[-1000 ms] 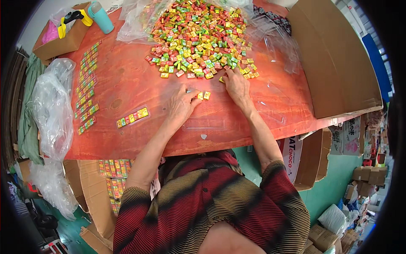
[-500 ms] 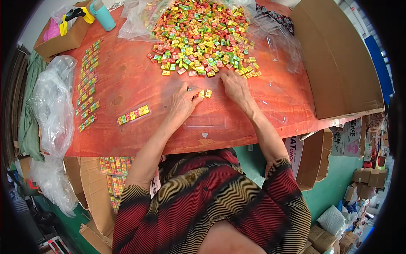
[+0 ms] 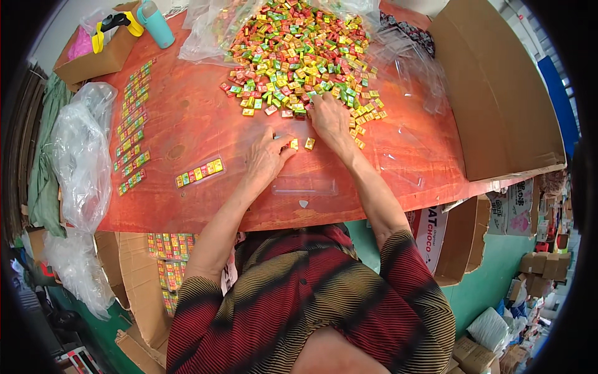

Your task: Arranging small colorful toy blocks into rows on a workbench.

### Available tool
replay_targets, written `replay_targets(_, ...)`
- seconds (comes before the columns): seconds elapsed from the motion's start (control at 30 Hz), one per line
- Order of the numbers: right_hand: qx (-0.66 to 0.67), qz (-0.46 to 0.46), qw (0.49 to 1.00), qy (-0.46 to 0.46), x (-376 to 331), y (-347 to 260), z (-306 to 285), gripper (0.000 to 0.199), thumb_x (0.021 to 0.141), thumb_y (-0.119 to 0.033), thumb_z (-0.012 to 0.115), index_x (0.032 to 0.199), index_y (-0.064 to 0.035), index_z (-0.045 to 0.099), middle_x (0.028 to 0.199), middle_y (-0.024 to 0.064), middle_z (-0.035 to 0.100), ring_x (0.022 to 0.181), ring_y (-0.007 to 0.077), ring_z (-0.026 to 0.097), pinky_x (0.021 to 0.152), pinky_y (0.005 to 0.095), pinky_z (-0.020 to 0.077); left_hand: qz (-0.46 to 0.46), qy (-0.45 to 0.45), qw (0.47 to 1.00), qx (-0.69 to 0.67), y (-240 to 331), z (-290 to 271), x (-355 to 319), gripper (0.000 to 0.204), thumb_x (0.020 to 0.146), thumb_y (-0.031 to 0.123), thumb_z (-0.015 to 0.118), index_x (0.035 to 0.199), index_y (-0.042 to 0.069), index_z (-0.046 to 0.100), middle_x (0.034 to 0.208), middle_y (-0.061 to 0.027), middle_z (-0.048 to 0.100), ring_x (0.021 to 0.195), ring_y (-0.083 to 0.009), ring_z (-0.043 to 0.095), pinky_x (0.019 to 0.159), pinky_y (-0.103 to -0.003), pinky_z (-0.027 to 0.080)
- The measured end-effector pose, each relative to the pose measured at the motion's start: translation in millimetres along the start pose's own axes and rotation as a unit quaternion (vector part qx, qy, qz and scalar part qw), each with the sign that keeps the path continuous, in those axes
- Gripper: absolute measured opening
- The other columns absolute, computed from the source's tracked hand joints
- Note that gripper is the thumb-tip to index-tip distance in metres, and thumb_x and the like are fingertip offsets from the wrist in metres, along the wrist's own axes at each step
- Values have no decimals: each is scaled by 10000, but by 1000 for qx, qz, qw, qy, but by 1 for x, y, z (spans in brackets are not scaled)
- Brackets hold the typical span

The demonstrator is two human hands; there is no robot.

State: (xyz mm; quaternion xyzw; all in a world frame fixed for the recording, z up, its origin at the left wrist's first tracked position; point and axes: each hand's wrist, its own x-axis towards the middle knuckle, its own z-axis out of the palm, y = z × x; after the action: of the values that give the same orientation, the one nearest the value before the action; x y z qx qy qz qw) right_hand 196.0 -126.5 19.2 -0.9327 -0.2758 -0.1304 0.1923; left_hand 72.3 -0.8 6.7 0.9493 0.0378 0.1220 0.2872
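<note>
My left hand (image 3: 269,154) rests over the table, thumb and fingers closed around a small yellow box (image 3: 294,144). Just right of its fingertips, another little yellow box (image 3: 309,144) lies alone. At the near edge of a big pile of small red, yellow and green boxes (image 3: 299,62), my right hand (image 3: 331,119) has its fingers bent down among them; what they grip is hidden. To the left lies a clear plastic tray (image 3: 199,172) filled with a single row of such boxes. A transparent tray (image 3: 305,187) sits near the table's front edge.
Several filled rows (image 3: 132,124) line the left side of the red table (image 3: 187,212). A large cardboard box (image 3: 498,87) stands at the right, a blue-green bottle (image 3: 156,25) and an open carton (image 3: 103,59) at the far left. Clear plastic bags (image 3: 81,149) hang over the left edge.
My right hand has shifted left and farther into the pile's near edge. A few boxes now lie loose by its wrist. My left hand has stayed nearly in place with its box.
</note>
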Motion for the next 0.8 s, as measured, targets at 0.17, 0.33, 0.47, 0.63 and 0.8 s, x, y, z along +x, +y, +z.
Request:
replay_targets(0.17, 34, -55, 998, 14, 12, 6, 13, 137, 740, -38, 496, 844, -2, 578, 861, 200, 574, 733, 343, 601, 601, 406, 501, 0, -6, 1000, -4, 3, -2, 0, 287, 700, 233, 678, 971, 143, 645, 844, -121, 482, 811, -301, 539, 681, -408, 443)
replay_targets(0.33, 45, -45, 998, -25, 2, 12, -5, 187, 742, -96, 554, 911, -19, 532, 852, 165, 566, 751, 341, 565, 642, 413, 462, 23, 21, 999, -10, -3, 1, 3, 276, 696, 230, 679, 956, 143, 649, 838, -119, 481, 811, -301, 539, 679, -407, 444)
replay_targets(0.47, 104, -152, 981, -59, -40, -11, -23, 296, 699, -75, 588, 987, -32, 535, 868, 130, 560, 843, 303, 525, 738, 397, 416, 20, 28, 999, -11, -10, -3, 0, 260, 716, 213, 664, 960, 129, 638, 880, -127, 492, 787, -305, 545, 671, -395, 440)
replay_targets(0.63, 61, -173, 983, -13, -59, -15, -14, 313, 711, -104, 612, 1012, -46, 545, 886, 120, 550, 845, 304, 528, 736, 391, 427, 6, 29, 1000, 5, -15, -9, -2, 262, 716, 212, 663, 961, 125, 635, 879, -122, 491, 784, -303, 547, 668, -401, 446)
replay_targets(0.8, 87, -86, 993, -3, -23, -18, -8, 300, 721, -133, 630, 999, -57, 546, 858, 126, 538, 816, 314, 545, 653, 397, 457, 25, 35, 999, 8, -12, -10, -3, 263, 713, 210, 665, 960, 125, 636, 874, -122, 490, 778, -301, 548, 667, -401, 448)
